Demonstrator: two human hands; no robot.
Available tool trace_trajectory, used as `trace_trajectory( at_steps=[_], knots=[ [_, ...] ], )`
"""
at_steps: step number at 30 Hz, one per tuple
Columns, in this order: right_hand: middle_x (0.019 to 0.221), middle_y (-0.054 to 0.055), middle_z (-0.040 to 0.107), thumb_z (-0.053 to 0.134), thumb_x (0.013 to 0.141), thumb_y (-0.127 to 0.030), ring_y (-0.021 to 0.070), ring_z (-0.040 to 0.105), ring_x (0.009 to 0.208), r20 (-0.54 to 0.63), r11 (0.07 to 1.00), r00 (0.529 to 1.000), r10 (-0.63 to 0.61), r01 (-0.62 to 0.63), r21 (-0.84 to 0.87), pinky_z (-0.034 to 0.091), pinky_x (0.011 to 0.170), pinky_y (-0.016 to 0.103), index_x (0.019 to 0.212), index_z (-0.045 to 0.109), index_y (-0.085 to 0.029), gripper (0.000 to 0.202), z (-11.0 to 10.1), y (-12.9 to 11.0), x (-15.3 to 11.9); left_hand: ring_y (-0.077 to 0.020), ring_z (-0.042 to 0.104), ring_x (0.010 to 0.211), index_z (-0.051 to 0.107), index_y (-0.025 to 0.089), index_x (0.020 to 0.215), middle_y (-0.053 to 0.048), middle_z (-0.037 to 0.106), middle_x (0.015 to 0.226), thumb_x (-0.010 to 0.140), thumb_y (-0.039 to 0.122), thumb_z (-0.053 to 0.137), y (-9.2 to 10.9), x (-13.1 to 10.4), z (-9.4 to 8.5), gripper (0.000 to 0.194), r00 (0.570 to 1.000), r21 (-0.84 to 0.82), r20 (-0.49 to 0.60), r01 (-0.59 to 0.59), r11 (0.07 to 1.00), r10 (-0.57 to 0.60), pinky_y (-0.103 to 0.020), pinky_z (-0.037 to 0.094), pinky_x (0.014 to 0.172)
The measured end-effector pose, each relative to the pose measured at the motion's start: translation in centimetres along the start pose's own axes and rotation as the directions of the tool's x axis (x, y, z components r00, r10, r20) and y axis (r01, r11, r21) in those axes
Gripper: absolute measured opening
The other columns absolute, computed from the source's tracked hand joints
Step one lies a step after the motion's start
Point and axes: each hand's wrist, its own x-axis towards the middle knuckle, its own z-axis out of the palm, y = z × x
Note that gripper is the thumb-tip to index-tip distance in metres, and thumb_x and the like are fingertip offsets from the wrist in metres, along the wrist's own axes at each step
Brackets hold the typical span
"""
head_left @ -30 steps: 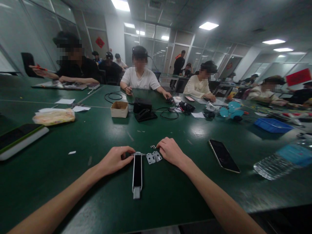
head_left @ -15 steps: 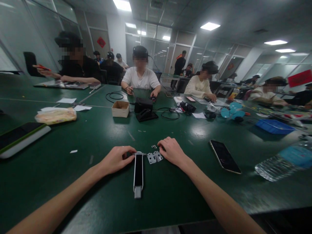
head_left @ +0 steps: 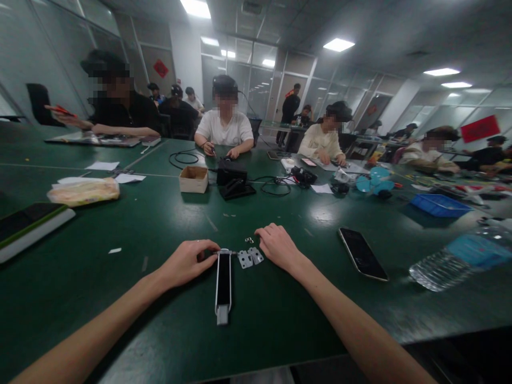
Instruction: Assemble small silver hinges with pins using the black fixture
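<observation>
In the head view, my left hand (head_left: pixel 190 262) rests on the green table, thumb and forefinger closed at the upper end of a long, narrow black bar (head_left: pixel 224 282) with white edges and a grey end piece. The bar lies flat, pointing towards me. Beside its upper end are two small silver metal plates (head_left: pixel 250 258) with holes. Just beyond them are several tiny shiny metal pieces (head_left: pixel 249 240), too small to name. My right hand (head_left: pixel 279 246) lies to the right of these, fingers bent and apart from the thumb, with nothing visible in it.
A phone (head_left: pixel 363 254) and a water bottle (head_left: pixel 460 258) lie to the right, near a blue tray (head_left: pixel 440 205). Ahead stand a small cardboard box (head_left: pixel 193 180) and a black device (head_left: pixel 232 173) with cables. A green-edged case (head_left: pixel 34 229) lies left. Co-workers sit across the table.
The view has shifted slightly, so most things appear further left. My left hand keeps its place at the bar, and my right fingers have shifted slightly by the tiny pieces.
</observation>
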Motion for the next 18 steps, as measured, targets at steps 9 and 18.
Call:
trace_trajectory(
  at_steps=[9,18],
  knots=[
    [0.107,0.014,0.06,0.042,0.093,-0.009,0.0224,0.054,0.097,-0.13,0.998,0.991,-0.042,0.049,0.045,0.045,0.081,0.036,0.119,0.057,-0.011,0.03,0.4,0.0,-0.2,-0.0149,0.059,0.068,0.066,0.019,0.105,-0.003,0.069,0.088,0.09,0.036,0.048,-0.1,0.1,0.0,0.028,1.0,-0.007,-0.003,-0.016,1.0,0.016,-0.025,0.046,0.063],
    [0.101,0.013,0.059,0.046,0.092,-0.009,0.021,0.051,0.093,-0.16,0.964,0.965,-0.206,0.228,0.134,0.046,0.078,0.034,0.108,0.061,-0.011,0.022,0.7,-2.6,-0.5,-0.0136,0.058,0.063,0.067,0.019,0.103,-0.002,0.069,0.081,0.089,0.036,0.049,-0.2,0.1,0.1,0.028,1.0,0.009,-0.009,-0.021,1.0,0.021,-0.023,0.043,0.059]
  ],
)
